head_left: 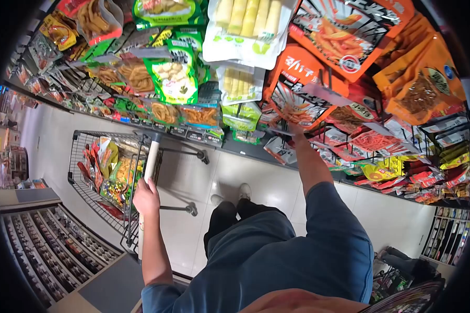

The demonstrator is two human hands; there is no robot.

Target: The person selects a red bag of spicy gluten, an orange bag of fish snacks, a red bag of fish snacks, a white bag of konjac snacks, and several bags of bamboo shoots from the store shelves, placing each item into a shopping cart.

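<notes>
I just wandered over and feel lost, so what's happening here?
A person in a dark blue top stands in a store aisle. Their left hand grips the pale bar handle of a dark wire shopping cart, which holds colourful plastic packets. Their right arm extends to the hanging snack display, with the right hand at the lower edge of an orange-and-black plastic pouch; its fingers are too hidden to tell whether they hold anything.

We've got a black wire, pale-handled shopping cart (153, 151) standing near the snack display (256, 157), with a jumbled pile of colorful packets (121, 175) in it. Our other item's an orange snack bag (295, 96), black-and-white rays on front, hanging tilted, partly covered.
</notes>
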